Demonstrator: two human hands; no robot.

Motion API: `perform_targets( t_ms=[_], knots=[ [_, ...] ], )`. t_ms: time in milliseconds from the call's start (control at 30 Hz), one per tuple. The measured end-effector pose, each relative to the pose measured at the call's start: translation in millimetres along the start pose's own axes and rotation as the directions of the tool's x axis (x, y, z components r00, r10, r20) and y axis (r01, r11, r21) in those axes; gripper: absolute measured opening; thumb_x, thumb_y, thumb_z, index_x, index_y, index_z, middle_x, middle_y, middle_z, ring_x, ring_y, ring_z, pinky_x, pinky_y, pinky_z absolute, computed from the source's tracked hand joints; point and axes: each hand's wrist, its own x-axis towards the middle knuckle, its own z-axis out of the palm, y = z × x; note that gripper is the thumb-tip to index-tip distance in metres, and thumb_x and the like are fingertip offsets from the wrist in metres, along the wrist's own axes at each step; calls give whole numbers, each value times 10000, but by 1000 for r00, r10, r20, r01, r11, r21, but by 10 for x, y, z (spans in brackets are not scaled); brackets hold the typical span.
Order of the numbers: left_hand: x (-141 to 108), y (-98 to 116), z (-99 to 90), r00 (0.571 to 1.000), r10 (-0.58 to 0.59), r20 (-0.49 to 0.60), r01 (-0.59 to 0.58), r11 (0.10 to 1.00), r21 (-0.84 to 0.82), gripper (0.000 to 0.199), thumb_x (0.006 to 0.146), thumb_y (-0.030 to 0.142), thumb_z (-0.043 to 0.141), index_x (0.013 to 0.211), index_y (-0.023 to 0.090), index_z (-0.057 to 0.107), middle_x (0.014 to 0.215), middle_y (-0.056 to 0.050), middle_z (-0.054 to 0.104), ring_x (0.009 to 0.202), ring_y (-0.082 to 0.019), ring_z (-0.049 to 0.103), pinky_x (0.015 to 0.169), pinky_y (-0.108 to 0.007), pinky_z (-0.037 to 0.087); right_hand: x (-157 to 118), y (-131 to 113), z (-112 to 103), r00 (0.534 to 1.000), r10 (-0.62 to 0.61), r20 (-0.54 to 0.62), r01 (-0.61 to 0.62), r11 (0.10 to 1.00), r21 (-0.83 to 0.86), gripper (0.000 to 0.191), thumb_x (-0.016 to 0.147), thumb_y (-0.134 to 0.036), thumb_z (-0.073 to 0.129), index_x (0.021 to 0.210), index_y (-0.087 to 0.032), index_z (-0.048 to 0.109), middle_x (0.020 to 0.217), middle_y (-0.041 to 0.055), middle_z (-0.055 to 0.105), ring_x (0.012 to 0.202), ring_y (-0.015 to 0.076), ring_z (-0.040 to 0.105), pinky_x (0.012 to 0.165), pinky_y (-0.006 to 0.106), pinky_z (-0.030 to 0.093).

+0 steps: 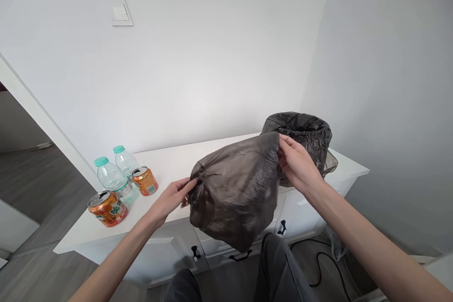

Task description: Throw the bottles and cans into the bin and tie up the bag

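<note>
A dark translucent plastic bag (pixel 237 184) hangs between my two hands, above the front edge of the white cabinet top. My left hand (pixel 177 195) pinches its gathered, crumpled left end. At the bag's upper right corner, my right hand (pixel 295 160) grips the edge between thumb and fingers. Behind my right hand stands a bin lined with a black bag (pixel 311 141), its mouth open upward. Two clear bottles with teal caps (pixel 110 175) (pixel 124 159) stand at the left end of the top, beside two orange cans (pixel 109 208) (pixel 145 180).
The white cabinet top (pixel 177 153) runs along the wall, with doors and black handles (pixel 195 253) below. A light switch (pixel 122 14) is on the wall. My legs are close to the cabinet front. A black cable (pixel 320 264) and clear plastic (pixel 336 244) lie at the lower right.
</note>
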Motion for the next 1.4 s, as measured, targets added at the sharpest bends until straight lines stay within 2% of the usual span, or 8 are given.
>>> perform_targets(
  t_ms=[167, 400, 533, 767, 867, 1000, 1167, 1400],
  knots=[
    [79, -117, -159, 968, -93, -235, 86, 995, -43, 539, 767, 710, 685, 860, 182, 628, 698, 33, 485, 610, -120, 439, 545, -250, 385, -223, -134, 84, 876, -472, -97, 438, 864, -248, 449, 950, -462, 647, 1350, -272, 570, 1283, 94, 622, 1184, 257, 623, 1033, 466, 543],
    [323, -296, -165, 926, -130, -355, 128, 991, -27, 576, 736, 668, 662, 996, 154, 642, 718, 9, 599, 596, -132, 527, 629, -299, 506, -1141, 243, 928, 584, -353, 731, 774, 513, -371, 666, 1031, -459, 497, 1637, -279, 286, 1688, 69, 324, 1571, 317, 254, 1295, 589, 212],
    [545, -405, -367, 889, -122, -441, 181, 979, 96, 547, 779, 595, 631, 1088, 143, 627, 693, 6, 605, 571, -158, 566, 620, -322, 523, -908, 863, 1065, 784, -35, 620, 556, 483, -677, 711, 1042, -608, 348, 1639, -223, 317, 1703, 123, 286, 1580, 389, 211, 1260, 662, 148],
    [579, -454, -613, 868, -41, -494, 235, 912, 336, 517, 802, 430, 663, 1217, 130, 598, 901, -85, 689, 705, -247, 697, 774, -406, 568, -292, 1403, 747, 870, 191, 454, 385, 311, -869, 696, 1046, -515, 400, 1612, -112, 367, 1661, 235, 323, 1560, 452, 223, 1220, 703, 132],
    [452, -455, -542, 836, 334, -435, 33, 761, 648, 471, 885, 381, 598, 1306, 169, 589, 1296, -172, 621, 997, -294, 715, 947, -457, 541, -434, 1422, 734, 827, 128, 548, 496, 293, -817, 712, 1038, -521, 432, 1626, -132, 333, 1696, 194, 268, 1582, 426, 164, 1246, 678, 119],
    [388, -639, -441, 814, 579, 34, -279, 340, 898, 430, 1041, 379, 410, 1426, 250, 552, 1482, -113, 584, 1356, -306, 570, 1113, -494, 476, -916, 1433, 828, 612, 73, 788, 746, 279, -605, 936, 944, -608, 583, 1675, -191, 174, 1738, 137, 146, 1602, 400, 63, 1274, 653, 115],
    [489, -1224, -419, 953, 271, 136, -240, 401, 884, 659, 1039, 582, 389, 1597, 233, 396, 1668, -81, 386, 1571, -352, 279, 1247, -580, 312, -1173, 1421, 839, 578, 139, 804, 786, 168, -595, 1019, 836, -296, 759, 1672, -174, 190, 1712, 199, 186, 1573, 442, 185, 1238, 685, 241],
    [180, -1478, -547, 940, 289, 184, -318, 539, 780, 639, 1064, 533, 380, 1652, 335, 228, 1717, -33, 279, 1583, -263, 267, 1283, -502, 273, -898, 1139, 299, 635, 103, 766, 703, 334, -628, 628, 820, -25, 476, 1421, -158, 601, 1424, 116, 662, 1330, 272, 610, 1125, 430, 477]
  ],
)
